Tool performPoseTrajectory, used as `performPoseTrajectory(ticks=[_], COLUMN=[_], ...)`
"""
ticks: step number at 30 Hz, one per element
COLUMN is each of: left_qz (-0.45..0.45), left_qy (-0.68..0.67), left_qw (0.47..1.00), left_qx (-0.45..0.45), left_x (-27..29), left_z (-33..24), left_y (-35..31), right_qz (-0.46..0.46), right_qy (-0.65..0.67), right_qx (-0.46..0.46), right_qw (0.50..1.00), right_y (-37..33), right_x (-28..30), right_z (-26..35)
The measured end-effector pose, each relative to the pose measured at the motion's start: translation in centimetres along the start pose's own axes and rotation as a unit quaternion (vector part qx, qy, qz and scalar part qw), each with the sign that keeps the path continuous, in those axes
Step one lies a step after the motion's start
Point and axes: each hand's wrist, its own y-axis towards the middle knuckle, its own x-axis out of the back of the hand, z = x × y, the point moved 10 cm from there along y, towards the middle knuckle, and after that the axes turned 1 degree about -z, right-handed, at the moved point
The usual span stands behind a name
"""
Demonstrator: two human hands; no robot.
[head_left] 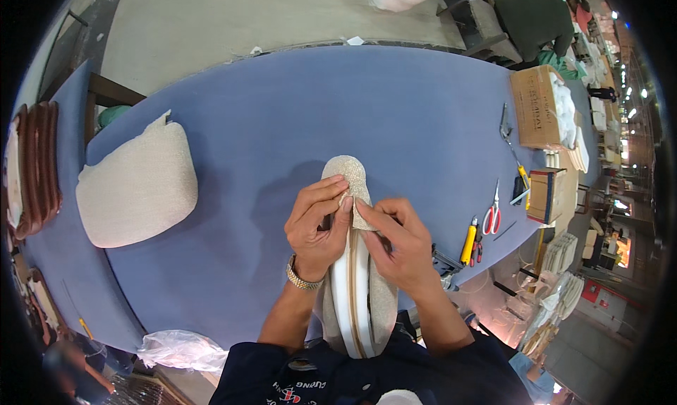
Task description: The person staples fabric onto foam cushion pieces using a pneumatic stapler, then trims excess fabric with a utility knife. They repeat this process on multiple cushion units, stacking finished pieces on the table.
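A long padded piece stands on its edge against my body at the near side of the blue table. White foam (340,292) and a tan strip (355,285) show along its middle, with beige fabric (344,167) over its far end and down its sides. My left hand (315,230) is closed, thumb and fingers pinching that fabric near the far end. Beside it my right hand (399,244) also pinches the fabric, near its loose edge. Both sets of fingertips nearly meet over the strip. The underside of the piece is hidden.
On the blue table (282,94), a beige covered cushion (141,186) lies at left. Red-handled scissors (492,219), a yellow-handled knife (468,241) and other tools lie at right. A cardboard box (534,109) stands farther back. Plastic film (183,350) hangs over the near-left edge.
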Motion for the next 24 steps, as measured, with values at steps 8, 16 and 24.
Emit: performPoseTrajectory(ticks=[8,16,24], left_qz=[0.061,0.079,0.067], left_qy=[0.07,0.071,0.031], left_qw=[0.993,0.992,0.995], left_qx=[-0.067,-0.065,-0.061], left_x=[1.5,1.6,1.3], left_z=[-1.3,-0.8,-0.8], left_y=[1.4,0.9,1.1], right_qz=[0.091,0.099,0.096], right_qy=[-0.169,-0.313,-0.231], right_qx=[-0.258,-0.308,-0.236], right_qw=[0.947,0.893,0.939], right_y=[-18.6,-27.3,-24.1], right_x=[3.7,2.6,4.9], right_z=[-16.2,-21.9,-22.9])
